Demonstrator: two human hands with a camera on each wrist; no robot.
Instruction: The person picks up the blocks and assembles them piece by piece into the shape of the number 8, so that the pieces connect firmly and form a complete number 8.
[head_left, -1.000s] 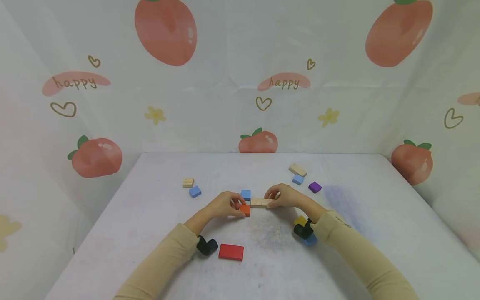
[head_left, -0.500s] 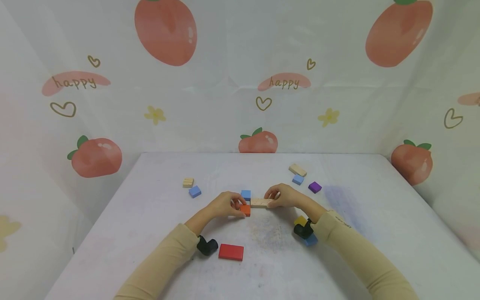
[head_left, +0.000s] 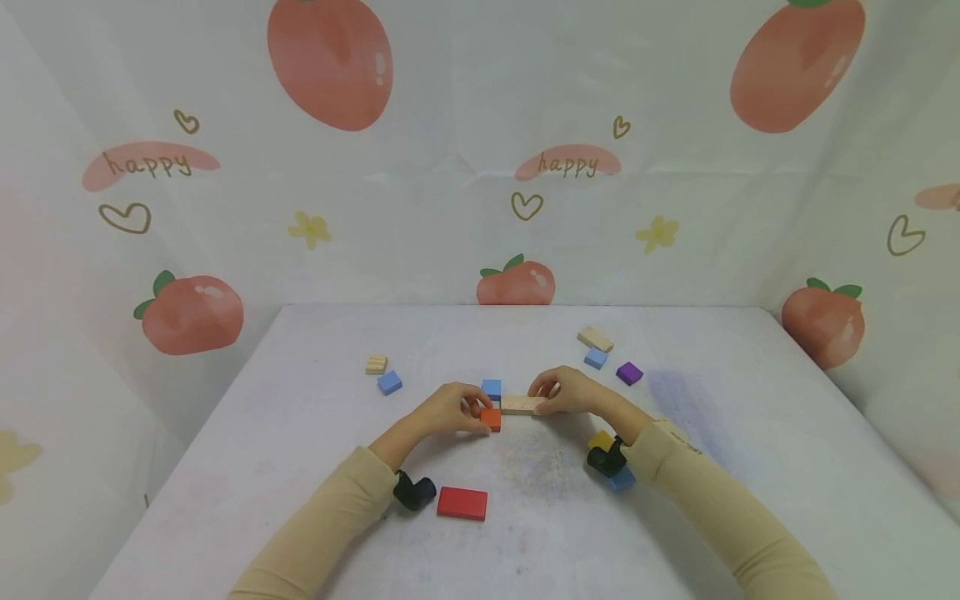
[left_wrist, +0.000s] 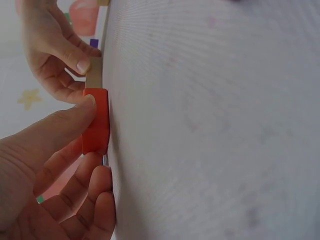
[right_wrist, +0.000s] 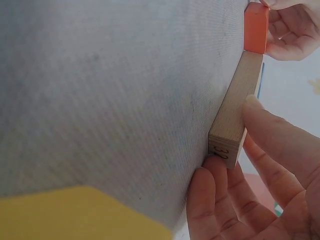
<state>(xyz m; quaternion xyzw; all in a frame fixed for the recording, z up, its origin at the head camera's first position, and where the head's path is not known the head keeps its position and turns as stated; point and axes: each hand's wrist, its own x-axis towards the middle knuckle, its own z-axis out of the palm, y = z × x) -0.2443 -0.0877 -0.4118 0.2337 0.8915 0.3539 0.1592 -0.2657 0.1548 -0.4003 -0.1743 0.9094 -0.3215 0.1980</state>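
My left hand (head_left: 452,408) pinches a small orange-red block (head_left: 491,420) between thumb and fingers at the middle of the table. In the left wrist view the thumb presses the near face of that orange-red block (left_wrist: 96,122). My right hand (head_left: 568,392) grips the right end of a long plain wooden block (head_left: 519,406), which lies flat. Handwritten digits mark the end of this wooden block (right_wrist: 235,105) in the right wrist view. Its left end sits right by the orange-red block's corner. Just behind them is a small blue block (head_left: 491,389).
A red flat block (head_left: 462,503) lies in front. Yellow (head_left: 601,441) and blue (head_left: 622,479) blocks sit under the right wrist. At back right are wooden (head_left: 595,339), blue (head_left: 596,358) and purple (head_left: 630,373) blocks; at back left, wooden (head_left: 377,364) and blue (head_left: 390,382) ones.
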